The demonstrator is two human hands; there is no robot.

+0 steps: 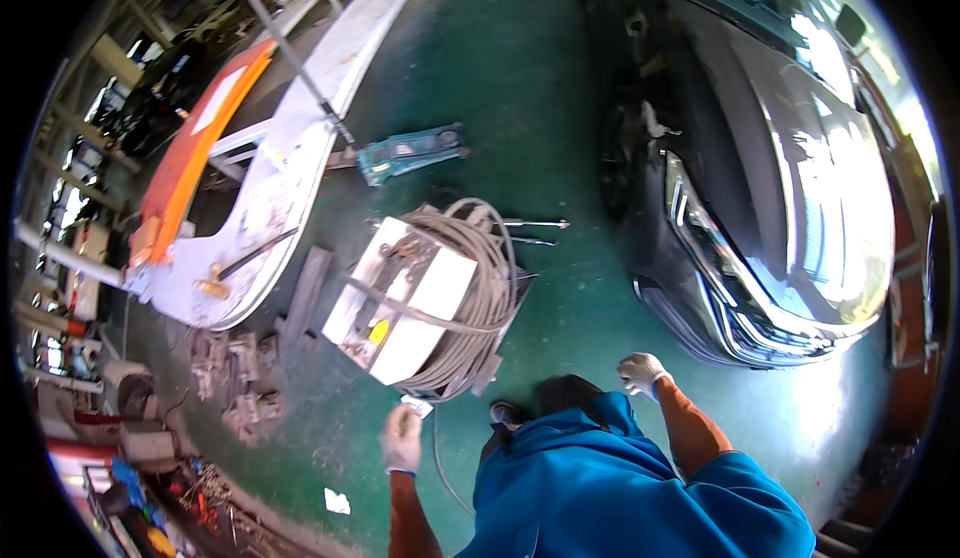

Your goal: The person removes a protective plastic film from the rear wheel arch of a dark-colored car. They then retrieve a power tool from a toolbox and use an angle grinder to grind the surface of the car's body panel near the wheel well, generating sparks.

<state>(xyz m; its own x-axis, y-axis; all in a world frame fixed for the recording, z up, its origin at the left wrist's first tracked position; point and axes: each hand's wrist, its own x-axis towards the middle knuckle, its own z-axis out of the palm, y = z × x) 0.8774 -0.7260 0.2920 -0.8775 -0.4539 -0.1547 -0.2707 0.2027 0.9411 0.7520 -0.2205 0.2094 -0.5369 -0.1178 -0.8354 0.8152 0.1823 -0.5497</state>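
Observation:
My left hand point(402, 441), in a whitish work glove, is closed, with a small white scrap point(418, 406) at its fingertips. Whether the scrap is paper or cloth I cannot make out. Just beyond it stands a white box-shaped machine point(432, 294) with a yellow mark on its side. Thick grey hose or cable point(478, 293) lies coiled over the machine's right side. My right hand point(643, 372), gloved the same way, hangs off to the right with loosely bent fingers and nothing visible in it. The front of a dark car point(735, 248) is the nearest thing to it.
A blue-green floor jack point(410, 152) with a long handle stands beyond the machine. To the left lies a long white frame platform point(250, 268) with an orange panel point(205, 148). Dusty metal blocks point(238, 373) sit near its end. A white scrap point(337, 501) lies on the green floor.

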